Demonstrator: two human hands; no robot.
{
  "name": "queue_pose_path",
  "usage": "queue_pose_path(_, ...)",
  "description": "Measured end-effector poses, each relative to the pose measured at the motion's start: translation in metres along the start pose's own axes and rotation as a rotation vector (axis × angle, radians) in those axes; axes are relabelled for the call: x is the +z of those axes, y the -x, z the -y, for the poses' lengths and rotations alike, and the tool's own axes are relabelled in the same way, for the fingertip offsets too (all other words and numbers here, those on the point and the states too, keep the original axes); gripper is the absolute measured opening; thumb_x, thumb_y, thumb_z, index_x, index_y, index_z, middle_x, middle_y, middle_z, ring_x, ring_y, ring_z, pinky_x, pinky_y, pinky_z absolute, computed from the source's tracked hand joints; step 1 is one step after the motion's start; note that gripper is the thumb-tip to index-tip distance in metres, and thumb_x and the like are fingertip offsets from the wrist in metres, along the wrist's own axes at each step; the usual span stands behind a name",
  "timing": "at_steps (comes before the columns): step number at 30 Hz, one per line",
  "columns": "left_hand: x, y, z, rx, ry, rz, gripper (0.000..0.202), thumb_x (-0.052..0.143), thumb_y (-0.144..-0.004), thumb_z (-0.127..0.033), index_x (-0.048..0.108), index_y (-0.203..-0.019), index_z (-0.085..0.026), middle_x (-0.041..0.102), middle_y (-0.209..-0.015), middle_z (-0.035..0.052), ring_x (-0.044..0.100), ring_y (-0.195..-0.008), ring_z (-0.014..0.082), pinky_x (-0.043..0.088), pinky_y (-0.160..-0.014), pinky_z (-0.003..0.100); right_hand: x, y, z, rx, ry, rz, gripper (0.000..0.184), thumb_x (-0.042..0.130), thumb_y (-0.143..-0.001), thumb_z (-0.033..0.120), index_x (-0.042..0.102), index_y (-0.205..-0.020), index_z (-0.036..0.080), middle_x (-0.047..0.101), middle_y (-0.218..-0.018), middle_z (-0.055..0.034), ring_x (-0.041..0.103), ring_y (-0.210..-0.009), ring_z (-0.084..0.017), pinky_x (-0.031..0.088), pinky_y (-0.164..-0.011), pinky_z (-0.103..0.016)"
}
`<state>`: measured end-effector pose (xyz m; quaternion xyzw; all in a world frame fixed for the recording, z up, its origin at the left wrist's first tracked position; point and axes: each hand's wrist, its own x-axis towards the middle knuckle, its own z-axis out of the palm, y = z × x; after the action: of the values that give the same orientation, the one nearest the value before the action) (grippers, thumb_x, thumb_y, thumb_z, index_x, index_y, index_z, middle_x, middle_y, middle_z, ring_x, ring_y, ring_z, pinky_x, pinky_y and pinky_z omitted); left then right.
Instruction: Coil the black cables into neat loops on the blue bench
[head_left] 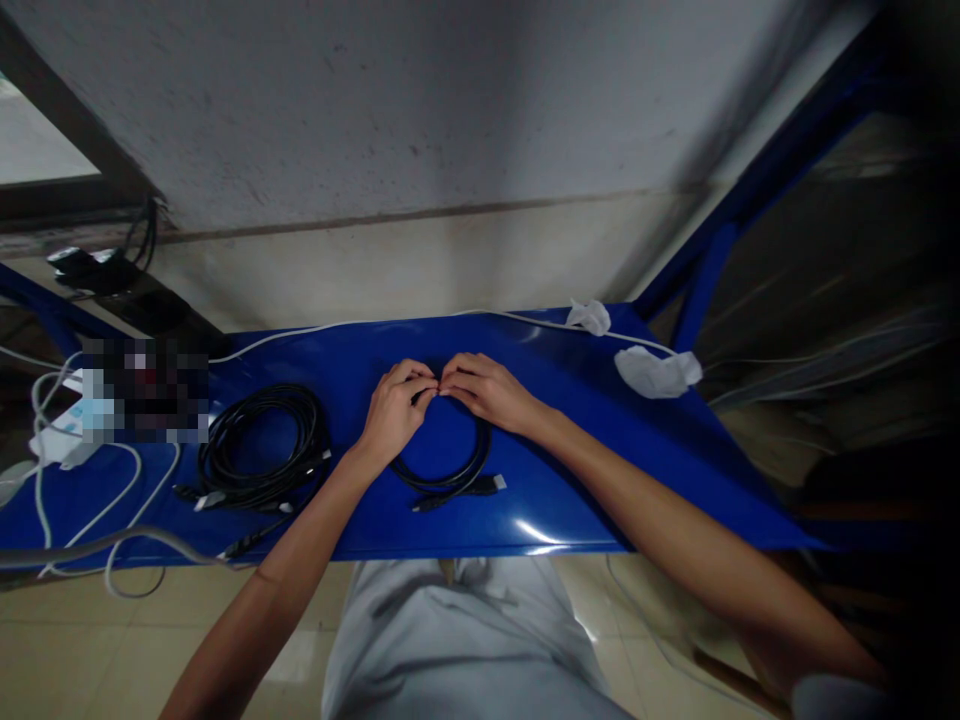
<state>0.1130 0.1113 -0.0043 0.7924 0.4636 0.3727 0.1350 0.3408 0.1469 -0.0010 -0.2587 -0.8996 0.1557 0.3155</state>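
A small coil of black cable (450, 478) lies on the blue table (570, 460) in front of me, its two plug ends sticking out at the near side. My left hand (396, 408) and my right hand (484, 388) meet at the far side of the coil, fingertips pinched together on the cable there. Both hands rest on the tabletop, fingers curled.
A larger bundle of black cables (262, 450) lies to the left. White cables (90, 510) and a white power strip (64, 435) sit at the far left. Two crumpled white wads (656, 372) and a thin white cord (315, 328) lie along the back edge, by the wall.
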Motion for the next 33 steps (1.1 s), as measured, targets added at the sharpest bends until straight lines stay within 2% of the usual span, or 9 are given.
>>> queue_pose_path(7, -0.002, -0.0009, -0.0005, 0.0, 0.06, 0.077, 0.016, 0.076, -0.097, -0.018, 0.077, -0.111, -0.024, 0.071, -0.12, 0.0088, 0.07, -0.117, 0.0262, 0.056, -0.109, 0.048, -0.0011, -0.0004, 0.0003, -0.01, 0.07, 0.024, 0.021, 0.052, -0.113, 0.023, 0.072, -0.114, 0.021, 0.071, -0.118, -0.0125, 0.066, -0.109, -0.026, 0.049, -0.095, -0.042)
queue_pose_path(10, -0.0028, -0.0021, -0.0012, -0.01, 0.079, 0.095, 0.013, 0.075, -0.098, -0.019, 0.075, -0.11, -0.024, 0.071, -0.118, 0.0085, 0.07, -0.115, 0.0259, 0.055, -0.11, 0.047, -0.0015, -0.0002, 0.0011, -0.009, 0.079, 0.032, 0.02, 0.051, -0.113, 0.024, 0.071, -0.115, 0.02, 0.071, -0.118, -0.0126, 0.066, -0.108, -0.026, 0.049, -0.095, -0.041)
queue_pose_path(17, 0.0001, -0.0027, 0.0007, -0.006, 0.135, 0.094, 0.01, 0.074, -0.1, -0.02, 0.075, -0.11, -0.022, 0.073, -0.116, 0.0087, 0.07, -0.113, 0.0249, 0.055, -0.106, 0.045, 0.0014, -0.0017, -0.0023, 0.11, 0.002, -0.032, 0.018, 0.061, -0.111, 0.037, 0.071, -0.109, 0.021, 0.073, -0.113, -0.011, 0.067, -0.108, -0.027, 0.049, -0.097, -0.041)
queue_pose_path(25, 0.0018, -0.0012, 0.0016, 0.003, 0.028, 0.091, 0.007, 0.074, -0.101, -0.022, 0.076, -0.108, -0.023, 0.075, -0.115, 0.0071, 0.069, -0.109, 0.0258, 0.054, -0.105, 0.047, 0.0037, -0.0041, 0.0006, 0.165, -0.039, -0.003, 0.016, 0.062, -0.11, 0.033, 0.07, -0.104, 0.021, 0.074, -0.107, -0.0093, 0.067, -0.103, -0.026, 0.048, -0.097, -0.039)
queue_pose_path(33, 0.0003, -0.002, -0.0002, 0.008, -0.084, 0.083, 0.01, 0.074, -0.101, -0.024, 0.078, -0.11, -0.024, 0.076, -0.114, 0.0065, 0.07, -0.109, 0.0264, 0.053, -0.104, 0.047, 0.0037, -0.0024, 0.0011, 0.129, 0.007, 0.021, 0.016, 0.06, -0.111, 0.034, 0.069, -0.107, 0.021, 0.072, -0.109, -0.0098, 0.066, -0.104, -0.027, 0.048, -0.096, -0.039)
